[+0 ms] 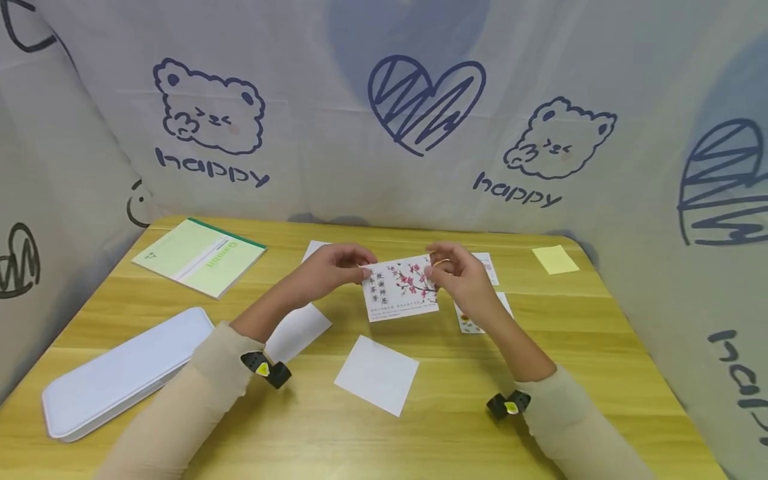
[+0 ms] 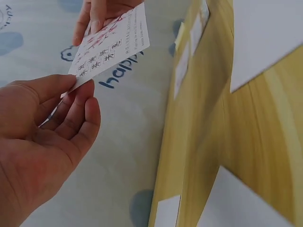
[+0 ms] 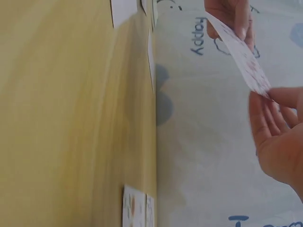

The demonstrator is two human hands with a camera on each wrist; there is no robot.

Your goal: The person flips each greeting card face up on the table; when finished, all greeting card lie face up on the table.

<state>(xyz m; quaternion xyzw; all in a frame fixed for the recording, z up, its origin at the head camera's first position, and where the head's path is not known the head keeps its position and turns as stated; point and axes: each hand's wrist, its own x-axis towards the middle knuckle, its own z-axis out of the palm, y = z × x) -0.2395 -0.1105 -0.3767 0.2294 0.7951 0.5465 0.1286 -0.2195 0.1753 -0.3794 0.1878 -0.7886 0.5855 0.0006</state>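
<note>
Held up above the table is a white greeting card point(image 1: 401, 288) printed with pink blossoms on a branch and dark Chinese characters. My left hand point(image 1: 333, 270) pinches its left edge between thumb and fingers. At the opposite edge, my right hand point(image 1: 462, 277) pinches the card the same way. In the left wrist view the card point(image 2: 111, 45) slants from the left hand point(image 2: 52, 127) toward the right hand point(image 2: 94, 19). From the right wrist, the card point(image 3: 244, 56) appears nearly edge-on, gripped by the right hand point(image 3: 281, 132).
Blank white cards point(image 1: 378, 375) lie below the hands and under the left forearm point(image 1: 300, 331). Printed cards point(image 1: 468, 323) lie behind the right hand. A green notebook point(image 1: 201, 257) and a white case point(image 1: 126, 373) are at left, a yellow sticky note point(image 1: 555, 260) at back right.
</note>
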